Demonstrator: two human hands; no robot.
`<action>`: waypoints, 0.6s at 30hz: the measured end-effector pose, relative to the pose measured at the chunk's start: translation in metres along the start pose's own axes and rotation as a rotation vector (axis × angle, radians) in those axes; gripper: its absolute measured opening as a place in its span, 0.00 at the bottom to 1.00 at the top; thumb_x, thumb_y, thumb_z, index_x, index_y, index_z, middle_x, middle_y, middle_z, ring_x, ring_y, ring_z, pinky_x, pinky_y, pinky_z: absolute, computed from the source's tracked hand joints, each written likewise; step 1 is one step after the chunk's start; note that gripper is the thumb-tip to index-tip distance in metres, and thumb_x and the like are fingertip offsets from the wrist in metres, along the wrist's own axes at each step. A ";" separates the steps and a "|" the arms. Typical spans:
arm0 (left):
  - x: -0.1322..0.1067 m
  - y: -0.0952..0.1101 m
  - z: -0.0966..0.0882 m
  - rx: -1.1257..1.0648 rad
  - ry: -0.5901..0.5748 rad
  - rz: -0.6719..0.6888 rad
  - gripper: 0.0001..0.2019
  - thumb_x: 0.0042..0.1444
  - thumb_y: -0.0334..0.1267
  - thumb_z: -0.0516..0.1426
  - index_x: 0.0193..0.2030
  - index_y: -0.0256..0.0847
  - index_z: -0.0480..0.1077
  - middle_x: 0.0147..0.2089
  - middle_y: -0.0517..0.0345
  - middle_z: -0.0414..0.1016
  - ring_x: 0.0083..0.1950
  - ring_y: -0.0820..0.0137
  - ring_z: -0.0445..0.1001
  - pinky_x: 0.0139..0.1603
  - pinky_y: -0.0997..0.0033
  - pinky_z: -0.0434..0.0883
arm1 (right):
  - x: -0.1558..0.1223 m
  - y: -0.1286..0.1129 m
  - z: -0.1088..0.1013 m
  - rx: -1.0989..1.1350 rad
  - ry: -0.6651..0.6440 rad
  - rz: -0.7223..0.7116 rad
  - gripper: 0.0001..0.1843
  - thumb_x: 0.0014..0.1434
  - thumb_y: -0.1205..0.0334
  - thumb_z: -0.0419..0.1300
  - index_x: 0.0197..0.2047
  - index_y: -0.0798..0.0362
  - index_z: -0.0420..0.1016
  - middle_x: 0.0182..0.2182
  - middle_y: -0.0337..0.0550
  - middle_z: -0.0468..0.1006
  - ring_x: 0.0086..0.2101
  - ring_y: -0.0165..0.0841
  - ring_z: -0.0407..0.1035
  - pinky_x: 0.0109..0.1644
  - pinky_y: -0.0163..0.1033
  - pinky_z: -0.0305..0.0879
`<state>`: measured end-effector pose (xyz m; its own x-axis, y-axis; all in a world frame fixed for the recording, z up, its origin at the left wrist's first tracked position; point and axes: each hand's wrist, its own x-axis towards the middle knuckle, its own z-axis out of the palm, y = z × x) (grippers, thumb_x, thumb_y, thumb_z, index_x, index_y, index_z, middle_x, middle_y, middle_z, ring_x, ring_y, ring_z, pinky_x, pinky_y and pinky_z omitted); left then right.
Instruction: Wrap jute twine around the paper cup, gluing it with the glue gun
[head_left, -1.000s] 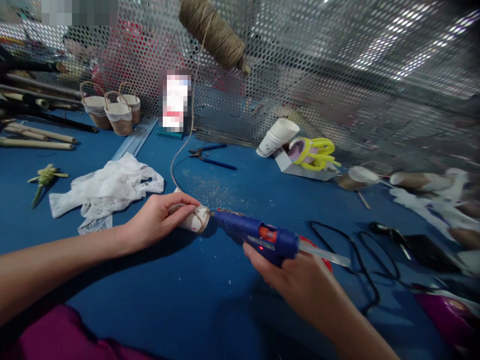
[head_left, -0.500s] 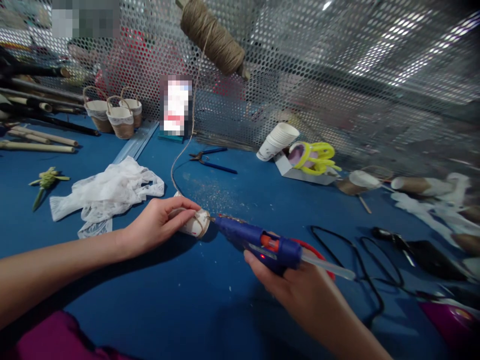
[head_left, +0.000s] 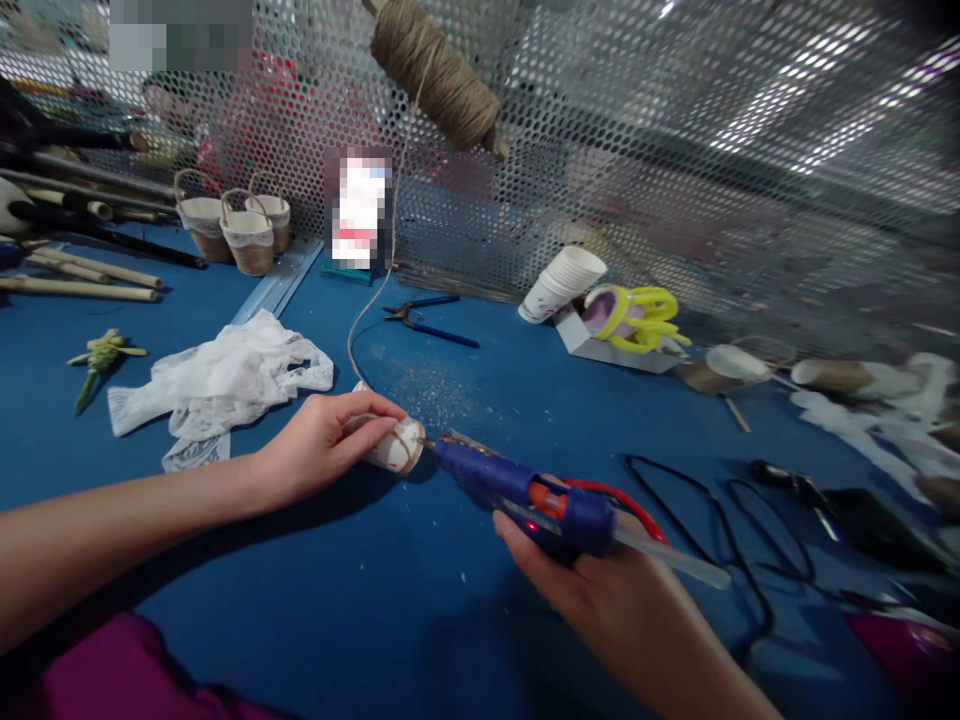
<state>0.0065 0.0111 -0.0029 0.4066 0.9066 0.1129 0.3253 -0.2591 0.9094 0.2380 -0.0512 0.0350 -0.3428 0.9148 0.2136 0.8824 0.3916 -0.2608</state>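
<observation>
My left hand (head_left: 334,440) is closed around a white paper cup (head_left: 396,450) lying on its side, its end pointing right. Brown twine (head_left: 352,345) runs down from a spool (head_left: 435,75) to the cup and lies around it near the end. A blue hot glue gun (head_left: 517,485) is gripped in my right hand (head_left: 592,570), with a clear glue stick (head_left: 671,558) sticking out of its back. The gun's nozzle meets or nearly meets the cup's end; whether they touch I cannot tell.
White lace (head_left: 232,380) lies left of the cup. Pliers (head_left: 431,322), stacked paper cups (head_left: 559,285) and small twine-wrapped baskets (head_left: 247,240) stand or lie farther back. A black cord (head_left: 705,500) loops at the right. A perforated metal screen (head_left: 637,130) rises behind.
The view has shifted slightly. The glue gun is tilted a little more, its rear end lower and farther right; its nozzle stays by the cup's end. My left hand keeps its hold.
</observation>
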 end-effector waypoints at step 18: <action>0.000 0.001 0.001 -0.010 0.013 -0.011 0.12 0.56 0.37 0.50 0.41 0.34 0.71 0.34 0.55 0.77 0.33 0.72 0.72 0.33 0.75 0.69 | -0.015 0.006 0.014 -0.012 0.112 -0.012 0.15 0.58 0.57 0.48 0.33 0.49 0.75 0.31 0.48 0.78 0.36 0.40 0.74 0.40 0.43 0.72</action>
<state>0.0075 0.0110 -0.0023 0.3916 0.9138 0.1076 0.3213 -0.2453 0.9147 0.2440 -0.0615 0.0167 -0.3158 0.8930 0.3205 0.8824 0.4006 -0.2467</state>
